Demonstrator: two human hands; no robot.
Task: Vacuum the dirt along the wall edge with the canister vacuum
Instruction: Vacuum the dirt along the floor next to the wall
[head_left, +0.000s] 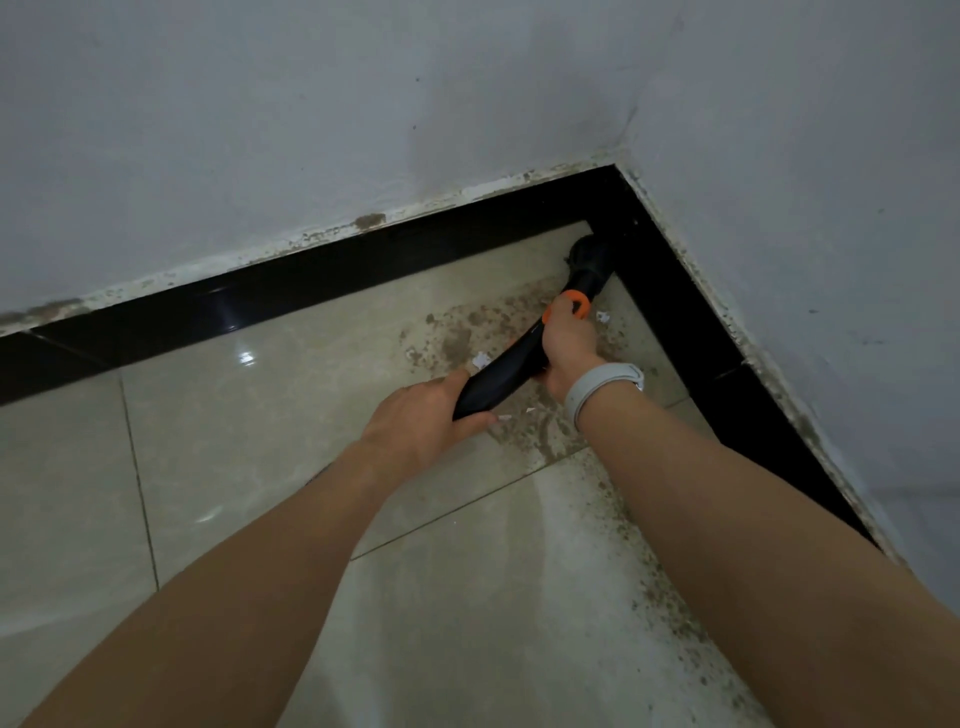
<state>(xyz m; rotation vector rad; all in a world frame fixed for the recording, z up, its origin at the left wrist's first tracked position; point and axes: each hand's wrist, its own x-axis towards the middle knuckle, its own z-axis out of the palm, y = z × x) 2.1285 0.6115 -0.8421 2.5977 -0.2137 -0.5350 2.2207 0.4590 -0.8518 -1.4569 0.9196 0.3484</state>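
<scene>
A glossy beige tiled floor (260, 415) runs into a room corner, edged by a black skirting strip (311, 270) under grey-white walls (363, 104) whose lower edge is chipped and stained. Nearest the camera, two bare forearms reach forward over the tiles. Brown dirt (649, 587) is scattered along the right wall edge beside the right forearm, and a denser patch lies farther on, around and under the hands, with a few white paper scraps (480, 359) among it. The left hand (421, 418) wraps its fingers round the lower end of the black vacuum wand (506, 371). Just beyond, the right hand (566, 345), with a pale grey wristband (602, 387) on its wrist, grips the wand higher up, next to an orange collar (574, 303). Farthest away, the black nozzle (589, 257) sits down on the floor in the very corner, touching or nearly touching the skirting.
</scene>
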